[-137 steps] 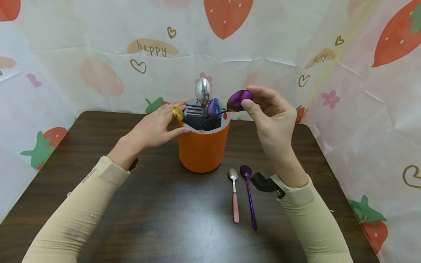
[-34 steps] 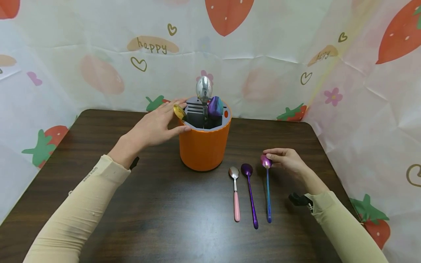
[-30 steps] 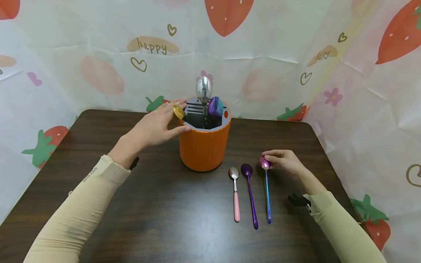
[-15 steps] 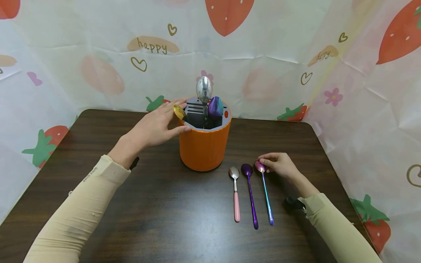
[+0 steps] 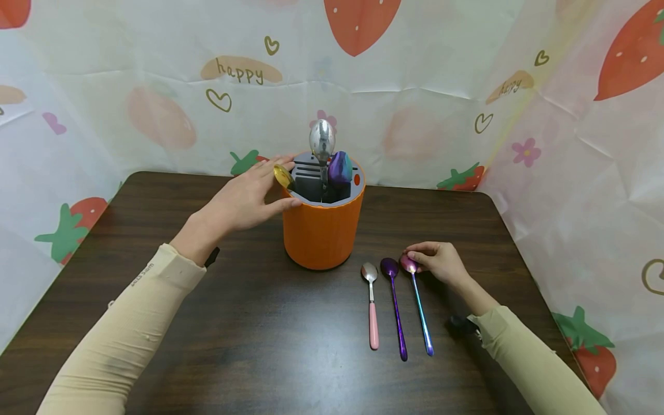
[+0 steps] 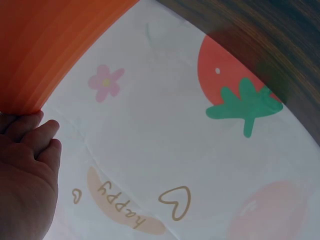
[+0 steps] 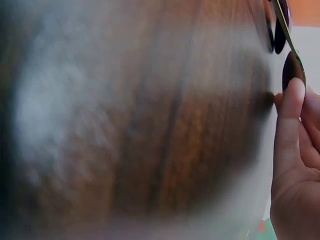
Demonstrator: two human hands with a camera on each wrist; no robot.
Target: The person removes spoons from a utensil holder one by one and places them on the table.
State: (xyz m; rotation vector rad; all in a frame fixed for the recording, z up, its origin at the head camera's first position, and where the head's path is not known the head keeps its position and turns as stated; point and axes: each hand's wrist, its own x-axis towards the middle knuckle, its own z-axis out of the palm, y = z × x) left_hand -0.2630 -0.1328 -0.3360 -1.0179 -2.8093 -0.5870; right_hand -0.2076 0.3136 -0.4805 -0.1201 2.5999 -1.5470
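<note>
My left hand (image 5: 244, 196) rests on the left rim of an orange round cutlery holder (image 5: 321, 239), fingers extended along its top and thumb at the front. In the right hand (image 5: 441, 262), thumb and fingers pinch the bowl of a long-handled spoon (image 5: 418, 300), pink-purple at the bowl and blue down the handle. This spoon lies slightly slanted along the dark tabletop. Left of it lie a dark purple long spoon (image 5: 396, 311) and a spoon with a pink handle (image 5: 372, 317). The right wrist view shows the thumb on the pinched bowl (image 7: 292, 70).
Standing in the holder's grey slotted top are a silver spoon (image 5: 322, 139), a gold spoon (image 5: 283, 177) and a purple-blue piece of cutlery (image 5: 340, 168). A strawberry-print sheet (image 5: 415, 75) hangs behind and beside the wooden table (image 5: 233, 346).
My right hand has brought the pink-purple and blue spoon from the holder down to the table, then shifted its bowl left towards the dark purple spoon. The left hand has stayed on the holder.
</note>
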